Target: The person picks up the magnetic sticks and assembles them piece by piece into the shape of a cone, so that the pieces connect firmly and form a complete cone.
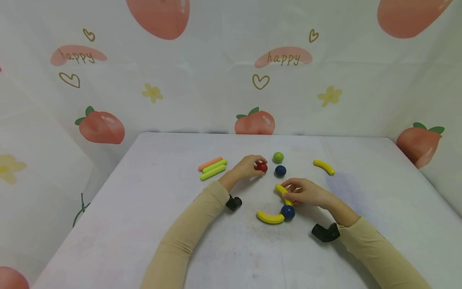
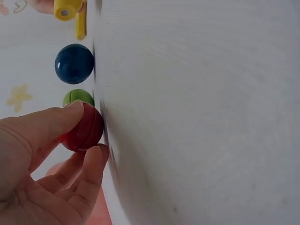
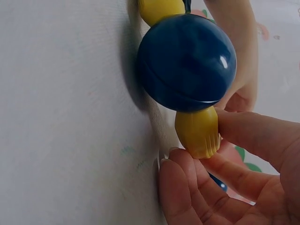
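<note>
My left hand (image 1: 248, 166) pinches a red ball (image 2: 88, 130) between thumb and fingers, low at the table surface. With my right hand (image 1: 309, 192) I grip a curved yellow rod (image 1: 279, 188) between thumb and fingers. That rod's near end meets a glossy blue ball (image 3: 185, 63), and a second curved yellow rod (image 1: 270, 218) joins the ball on its left side. In the left wrist view, an open hole shows in the end of a yellow rod (image 2: 64, 11). Between the hands, a separate blue ball (image 1: 280, 171) lies on the table, just beyond the gripped rod.
A green ball (image 1: 278, 157) sits behind the loose blue ball. Another curved yellow rod (image 1: 324, 167) lies at the back right. Left of my left hand are an orange stick (image 1: 210, 163) and two yellow-green sticks (image 1: 213, 172). The white table (image 1: 126, 224) backs onto a printed cloth.
</note>
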The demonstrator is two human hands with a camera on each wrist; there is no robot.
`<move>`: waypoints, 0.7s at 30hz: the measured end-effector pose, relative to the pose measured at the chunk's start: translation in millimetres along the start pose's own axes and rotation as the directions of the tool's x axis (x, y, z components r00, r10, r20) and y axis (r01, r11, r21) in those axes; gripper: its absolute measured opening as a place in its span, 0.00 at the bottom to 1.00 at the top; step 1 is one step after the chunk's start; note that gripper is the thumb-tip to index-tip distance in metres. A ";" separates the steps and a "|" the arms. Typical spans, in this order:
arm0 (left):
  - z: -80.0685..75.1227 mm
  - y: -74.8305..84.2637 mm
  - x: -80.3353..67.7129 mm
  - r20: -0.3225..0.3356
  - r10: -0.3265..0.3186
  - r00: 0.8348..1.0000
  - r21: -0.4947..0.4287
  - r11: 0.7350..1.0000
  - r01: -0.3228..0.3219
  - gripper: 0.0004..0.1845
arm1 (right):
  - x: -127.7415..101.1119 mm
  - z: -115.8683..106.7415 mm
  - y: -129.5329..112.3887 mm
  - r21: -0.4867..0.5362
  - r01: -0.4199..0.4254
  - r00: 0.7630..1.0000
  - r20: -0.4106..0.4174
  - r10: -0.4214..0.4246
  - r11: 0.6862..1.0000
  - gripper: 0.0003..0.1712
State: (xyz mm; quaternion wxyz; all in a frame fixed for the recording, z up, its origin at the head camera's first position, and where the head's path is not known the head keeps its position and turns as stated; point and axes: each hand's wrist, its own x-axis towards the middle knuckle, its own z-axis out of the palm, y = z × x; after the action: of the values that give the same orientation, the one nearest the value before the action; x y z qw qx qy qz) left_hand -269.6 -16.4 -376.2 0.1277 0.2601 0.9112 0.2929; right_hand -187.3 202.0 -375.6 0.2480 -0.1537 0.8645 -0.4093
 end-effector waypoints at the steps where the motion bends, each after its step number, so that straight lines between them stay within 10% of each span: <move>1: -0.2 0.1 -0.9 0.001 -0.006 1.000 -0.007 1.000 0.006 0.21 | 0.2 0.1 0.0 0.000 0.002 1.000 0.000 -0.002 1.000 0.26; 21: 1.0 -10.5 -31.6 0.118 -0.019 0.993 -0.204 0.978 0.043 0.20 | 2.2 3.4 -1.0 -0.019 0.016 1.000 -0.016 -0.016 1.000 0.23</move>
State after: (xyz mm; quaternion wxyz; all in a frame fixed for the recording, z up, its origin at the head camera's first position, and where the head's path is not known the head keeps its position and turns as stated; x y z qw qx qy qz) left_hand -247.1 -40.6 -380.8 0.2111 0.2475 0.8709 0.3684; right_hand -187.1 198.2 -377.4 0.2363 -0.1597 0.8689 -0.4045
